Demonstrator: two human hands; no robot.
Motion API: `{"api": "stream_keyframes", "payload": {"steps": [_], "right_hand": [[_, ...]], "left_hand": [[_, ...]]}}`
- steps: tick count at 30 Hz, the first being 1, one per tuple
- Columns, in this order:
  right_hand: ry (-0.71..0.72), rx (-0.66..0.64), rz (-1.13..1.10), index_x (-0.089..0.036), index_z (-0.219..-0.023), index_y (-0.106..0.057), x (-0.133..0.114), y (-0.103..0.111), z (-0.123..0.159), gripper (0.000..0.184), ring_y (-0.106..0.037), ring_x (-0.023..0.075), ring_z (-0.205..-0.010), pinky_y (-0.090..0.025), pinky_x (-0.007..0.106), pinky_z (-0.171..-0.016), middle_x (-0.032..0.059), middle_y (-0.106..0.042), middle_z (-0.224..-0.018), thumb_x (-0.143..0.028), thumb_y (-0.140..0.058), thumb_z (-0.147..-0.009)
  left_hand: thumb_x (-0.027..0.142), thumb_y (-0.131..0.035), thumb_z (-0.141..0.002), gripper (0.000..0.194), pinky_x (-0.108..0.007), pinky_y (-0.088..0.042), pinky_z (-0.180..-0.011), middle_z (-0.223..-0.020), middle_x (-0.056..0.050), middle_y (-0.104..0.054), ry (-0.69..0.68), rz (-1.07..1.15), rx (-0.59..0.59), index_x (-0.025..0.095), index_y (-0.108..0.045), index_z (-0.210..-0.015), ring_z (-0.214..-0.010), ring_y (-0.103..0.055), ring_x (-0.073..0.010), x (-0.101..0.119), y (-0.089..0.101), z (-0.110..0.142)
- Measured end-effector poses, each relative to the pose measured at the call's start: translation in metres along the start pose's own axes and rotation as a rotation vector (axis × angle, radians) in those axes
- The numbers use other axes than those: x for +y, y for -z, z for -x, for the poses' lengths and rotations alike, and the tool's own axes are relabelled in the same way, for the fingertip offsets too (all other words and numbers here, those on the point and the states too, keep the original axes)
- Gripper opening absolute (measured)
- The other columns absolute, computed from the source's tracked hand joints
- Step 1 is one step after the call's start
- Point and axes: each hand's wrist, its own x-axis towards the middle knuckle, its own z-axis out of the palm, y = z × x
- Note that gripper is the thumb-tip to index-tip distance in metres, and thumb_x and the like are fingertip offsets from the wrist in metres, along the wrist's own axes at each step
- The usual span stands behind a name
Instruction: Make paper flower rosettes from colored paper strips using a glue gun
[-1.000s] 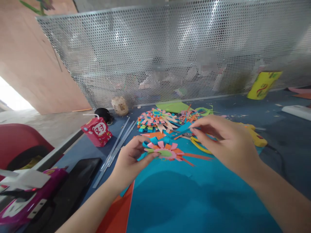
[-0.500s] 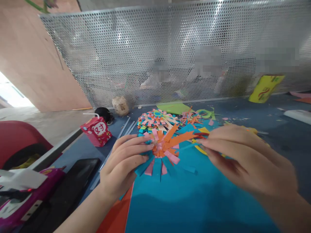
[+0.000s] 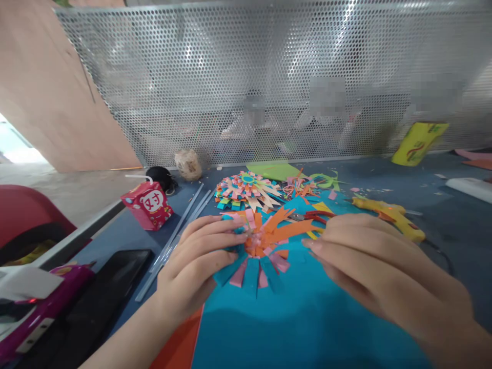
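Observation:
My left hand point(image 3: 202, 253) grips the left edge of a paper flower point(image 3: 255, 251) with fringed strips in orange, pink and blue. Glossy, clear-looking bits sit at the flower's centre. My right hand point(image 3: 380, 264) is just to the right of it, fingertips pressed together near the orange strips; what is between them, if anything, is hidden. Both hands are over a blue paper sheet point(image 3: 300, 323). Behind the flower lies a hand tool with red handles point(image 3: 317, 215), partly covered. Farther back rests another layered paper flower point(image 3: 248, 187).
A yellow glue gun point(image 3: 395, 215) lies behind my right hand. To the left are clear glue sticks point(image 3: 169, 246), a black phone point(image 3: 115, 287), a red drink box point(image 3: 148, 205) and a purple power strip point(image 3: 57, 302). Paper scraps point(image 3: 302, 188) lie before a perforated metal screen point(image 3: 230, 77).
My right hand has shifted slightly left and down, and the blue strip stretched toward its fingers no longer shows. The flower sits slightly lower, still in my left hand. The view has shifted a little.

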Motion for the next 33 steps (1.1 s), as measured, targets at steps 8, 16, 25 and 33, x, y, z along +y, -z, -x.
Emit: {"api": "stream_keyframes", "payload": {"steps": [8, 16, 25, 33], "right_hand": [[0.102, 0.048, -0.023, -0.019, -0.097, -0.06, 0.008, -0.001, -0.003, 0.023, -0.061, 0.0154, -0.079, -0.054, 0.029, -0.073, 0.0036, -0.065, -0.089, -0.015, -0.045, -0.081], [0.041, -0.003, -0.179, -0.015, -0.093, -0.058, 0.003, -0.001, -0.007, 0.019, -0.059, 0.0129, -0.082, -0.05, 0.026, -0.081, 0.0031, -0.062, -0.089, -0.008, -0.054, -0.077], [-0.412, -0.103, -0.427, -0.022, -0.101, -0.052, 0.003, -0.016, -0.014, 0.023, -0.06, 0.0152, -0.089, -0.053, 0.023, -0.074, 0.0035, -0.063, -0.095, -0.023, -0.057, -0.079], [-0.808, -0.212, -0.702, -0.025, -0.074, -0.057, 0.004, -0.027, -0.016, 0.005, -0.062, 0.0115, -0.074, -0.053, 0.019, -0.06, -0.0031, -0.063, -0.076, -0.029, -0.059, -0.075]], "left_hand": [[0.012, -0.061, -0.073, 0.021, -0.042, -0.047, -0.087, -0.092, -0.005, -0.069, -0.009, 0.126, 0.05, 0.023, -0.058, -0.091, -0.094, -0.062, -0.0236, -0.006, -0.002, -0.002], [0.006, -0.063, -0.069, 0.03, -0.044, -0.046, -0.088, -0.097, -0.008, -0.067, 0.006, 0.189, 0.028, 0.02, -0.056, -0.094, -0.098, -0.06, -0.0261, -0.01, -0.003, 0.003], [0.009, -0.069, -0.066, 0.022, -0.019, -0.052, -0.059, -0.073, 0.003, -0.066, 0.606, 0.378, 0.117, 0.022, -0.057, -0.08, -0.067, -0.064, -0.012, 0.002, -0.016, -0.001], [0.021, -0.073, -0.062, 0.02, -0.023, -0.051, -0.057, -0.066, 0.0, -0.063, 0.957, 0.634, 0.044, 0.016, -0.055, -0.07, -0.062, -0.061, -0.0132, 0.0, -0.023, 0.0]]}}
